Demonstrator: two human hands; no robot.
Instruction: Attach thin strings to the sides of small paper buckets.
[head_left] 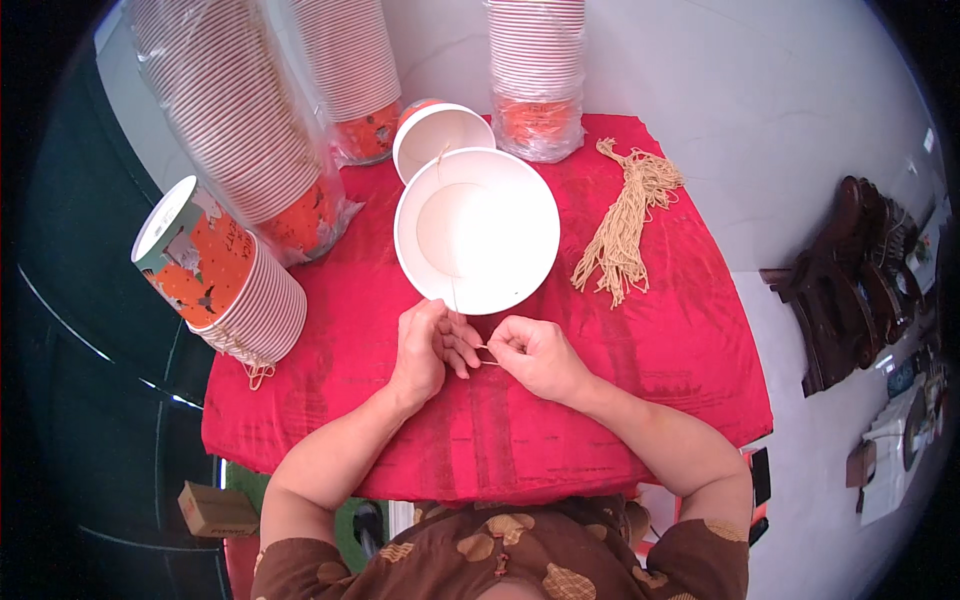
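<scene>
A white paper bucket (538,232) stands with its open mouth toward me in the middle of the table. A thin tan cord (455,292) hangs over its near rim and runs down to my hands. My left hand (428,346) is just below the rim, fingers half curled around the cord. Beside it, my right hand (541,357) pinches the cord between thumb and fingertips. Short lengths of cord span the small gap between both hands. Another bit of cord shows at the bucket's far rim.
Behind the bucket lies a second white-lined bucket (440,135). A bundle of tan cords (626,222) rests to the right on the red cloth (660,350). Tall plastic-wrapped bucket stacks (540,60) line the back. A shorter orange-printed stack (215,265) leans at left, with cords along it.
</scene>
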